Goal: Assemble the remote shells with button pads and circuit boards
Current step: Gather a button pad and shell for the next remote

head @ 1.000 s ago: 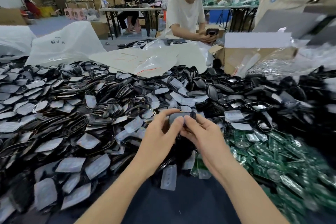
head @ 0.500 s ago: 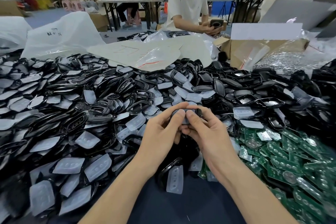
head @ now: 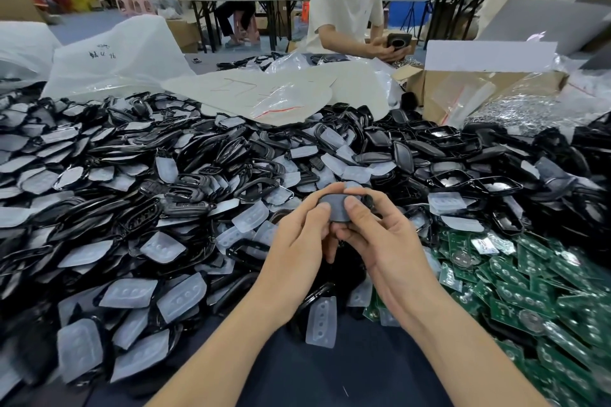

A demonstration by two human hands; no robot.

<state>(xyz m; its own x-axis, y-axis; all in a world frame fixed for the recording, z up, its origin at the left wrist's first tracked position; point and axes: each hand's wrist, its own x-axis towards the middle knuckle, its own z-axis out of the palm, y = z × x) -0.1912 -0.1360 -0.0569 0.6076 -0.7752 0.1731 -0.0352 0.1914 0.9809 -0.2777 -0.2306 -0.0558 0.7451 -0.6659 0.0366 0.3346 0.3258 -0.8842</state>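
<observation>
The left hand (head: 297, 243) and right hand (head: 388, 241) grip one shell (head: 366, 201) together above the heap, thumbs pressing the pad (head: 339, 208) in, probably to seat it flat before a board (head: 529, 294) is added.

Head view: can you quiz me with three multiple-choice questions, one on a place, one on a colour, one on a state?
1. The boards lie: A on the left B on the right C in a box
2. Their colour: A green B red C white
3. The left hand and right hand: A lie flat B grip one shell together C each hold a phone
Answers: B, their heap sits by the right hand; A, all look green; B, both hands' fingers curl round it.
</observation>
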